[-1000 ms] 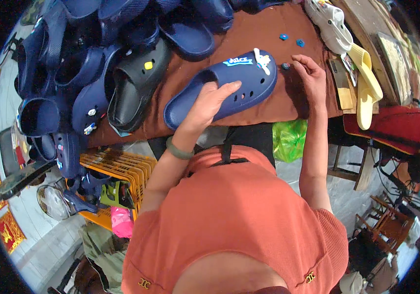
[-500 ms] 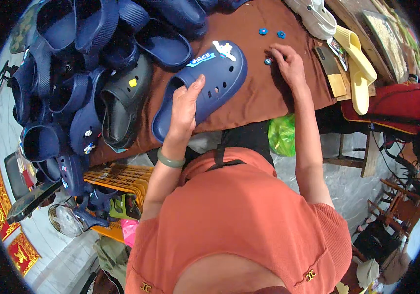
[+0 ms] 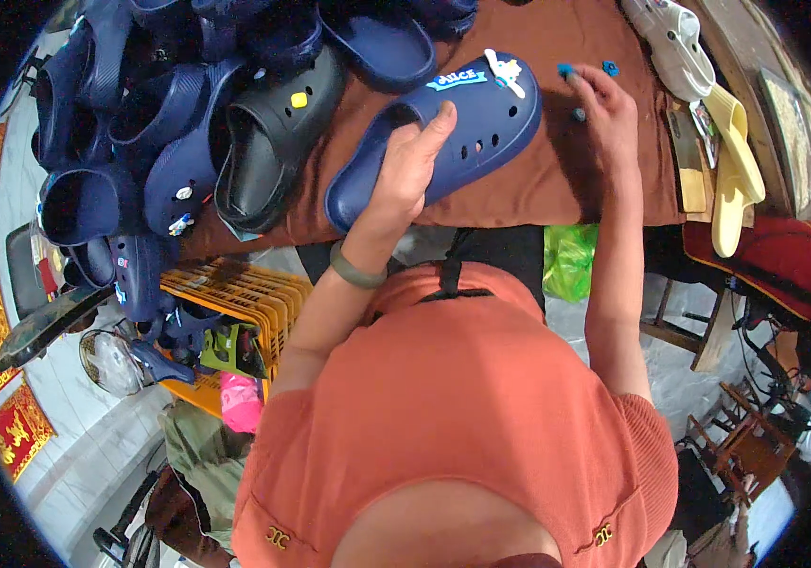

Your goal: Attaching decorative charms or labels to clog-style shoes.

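Note:
My left hand (image 3: pixel 407 168) grips a navy blue clog (image 3: pixel 467 112) by its side, with the thumb on top and the other fingers partly inside the opening. On the clog's upper sit a light blue lettered charm (image 3: pixel 456 79) and a white figure charm (image 3: pixel 506 74). My right hand (image 3: pixel 608 114) is over the brown cloth, its fingertips pinched at a small blue shoe charm (image 3: pixel 564 71), which they partly cover. Close by those fingers lie a second blue flower-shaped charm (image 3: pixel 611 68) and a small dark round charm (image 3: pixel 579 115).
Several navy clogs (image 3: pixel 169 189) are heaped at the left, beside a black clog (image 3: pixel 268 142) with a yellow charm. A white clog (image 3: pixel 675 47) and a yellow slipper (image 3: pixel 732 180) lie at the right. Below the cloth (image 3: pixel 519 204) stands an orange crate (image 3: pixel 235 293); a green bag (image 3: pixel 569 260) hangs there.
My right hand has moved from beside the dark round charm up to one blue charm. My left hand keeps its hold on the clog. The whole view has shifted.

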A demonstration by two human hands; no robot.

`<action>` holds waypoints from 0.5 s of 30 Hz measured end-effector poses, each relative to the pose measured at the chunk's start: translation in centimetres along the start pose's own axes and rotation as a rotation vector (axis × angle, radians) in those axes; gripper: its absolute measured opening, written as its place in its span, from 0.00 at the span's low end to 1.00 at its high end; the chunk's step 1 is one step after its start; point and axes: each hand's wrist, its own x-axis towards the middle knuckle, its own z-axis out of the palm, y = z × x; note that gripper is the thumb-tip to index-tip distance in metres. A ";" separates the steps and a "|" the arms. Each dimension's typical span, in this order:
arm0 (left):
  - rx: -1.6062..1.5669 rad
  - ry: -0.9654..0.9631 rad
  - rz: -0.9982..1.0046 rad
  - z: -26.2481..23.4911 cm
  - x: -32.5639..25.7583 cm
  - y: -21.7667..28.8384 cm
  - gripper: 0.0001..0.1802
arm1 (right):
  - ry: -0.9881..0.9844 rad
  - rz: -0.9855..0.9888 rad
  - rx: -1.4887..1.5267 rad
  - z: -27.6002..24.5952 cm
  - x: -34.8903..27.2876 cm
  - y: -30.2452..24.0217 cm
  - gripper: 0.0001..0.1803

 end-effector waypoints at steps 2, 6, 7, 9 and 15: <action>0.018 -0.053 -0.020 -0.1 -0.1 0.3 0.25 | -0.095 0.169 0.256 0.2 -4.0 -4.3 0.10; 0.057 -0.099 -0.023 -0.2 0.0 0.2 0.25 | -0.116 0.273 0.500 2.4 -9.1 -5.8 0.07; 0.076 -0.085 0.001 -0.3 0.2 -0.1 0.26 | -0.085 0.216 0.474 3.3 -9.7 -6.1 0.08; 0.092 -0.072 0.023 -0.3 0.3 -0.4 0.29 | 0.002 -0.156 0.273 5.0 -10.0 -5.3 0.08; 0.056 -0.034 0.006 0.0 -0.1 -0.1 0.26 | 0.155 -0.652 -0.271 7.1 -10.1 -5.2 0.11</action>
